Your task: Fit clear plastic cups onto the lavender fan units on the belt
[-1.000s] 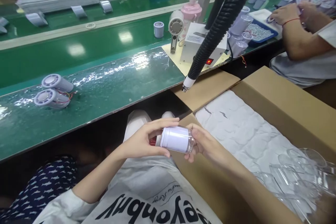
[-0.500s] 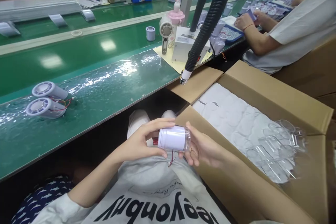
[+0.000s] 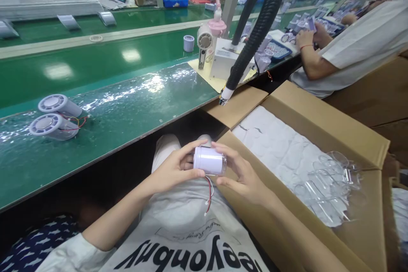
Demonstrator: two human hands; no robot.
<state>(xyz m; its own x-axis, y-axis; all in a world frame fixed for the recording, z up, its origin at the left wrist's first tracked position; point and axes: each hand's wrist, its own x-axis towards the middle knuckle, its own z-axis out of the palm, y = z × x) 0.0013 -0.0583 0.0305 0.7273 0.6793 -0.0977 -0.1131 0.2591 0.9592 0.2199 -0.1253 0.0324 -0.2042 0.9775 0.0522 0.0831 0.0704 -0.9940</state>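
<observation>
A pale lilac cylinder with a clear sleeve at its right end lies sideways between my hands, above my lap. My left hand grips its left end, thumb below and fingers above. Around the right end curves my right hand, its fingers along the top and its thumb below. Red and white wires with small white plugs hang under the cylinder. On the green bench at the left, two similar lilac cylinders lie with red and yellow wires.
An open cardboard box with clear sleeves on white padding stands at the right. Above its corner hangs a black corrugated hose. A white device stands on the bench. A person in white works at the right.
My right hand has turned so that its fingers lie over the top of the cylinder. The wires hang lower and show more. The view has shifted slightly.
</observation>
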